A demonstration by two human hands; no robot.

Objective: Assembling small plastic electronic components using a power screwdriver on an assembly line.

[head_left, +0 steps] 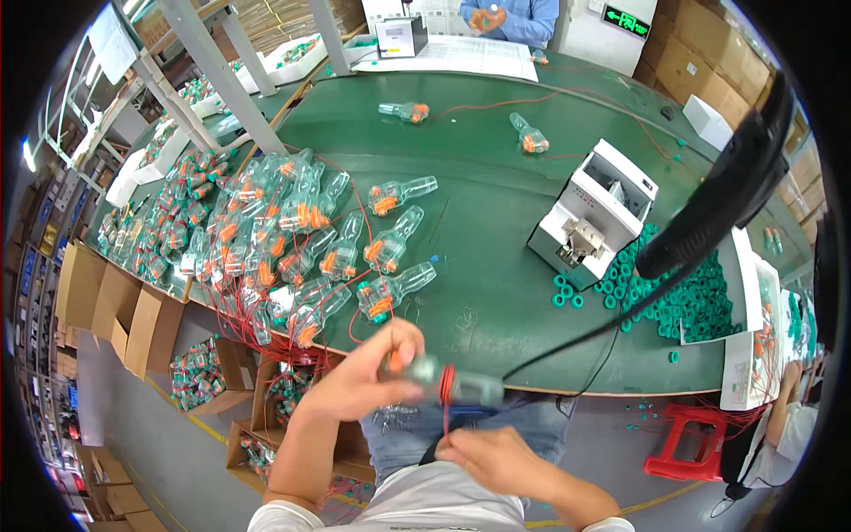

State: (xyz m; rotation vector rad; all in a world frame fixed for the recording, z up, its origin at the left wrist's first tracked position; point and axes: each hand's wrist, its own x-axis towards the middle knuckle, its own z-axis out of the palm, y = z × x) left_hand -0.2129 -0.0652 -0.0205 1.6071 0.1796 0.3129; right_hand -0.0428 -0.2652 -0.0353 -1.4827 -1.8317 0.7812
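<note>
Near the table's front edge my left hand [368,377] is closed round a clear plastic bottle-shaped housing [480,390], blurred by motion and pointing right. Red wire [447,383] is looped in several turns about its middle. Below it, my right hand [493,459] is closed in a pinch on the wire's hanging end. To the left lies a large heap of similar clear housings [266,217] with orange and green parts and trailing red wires. A few single ones, such as this clear housing [390,291], lie closest to my left hand.
A white and grey machine [596,213] stands at right beside a pile of green rings [678,297]. A black cable and a dark, blurred object [722,191] cross the right side. Cardboard boxes [232,377] sit below left. A person's hands [486,19] show across the green table [496,257].
</note>
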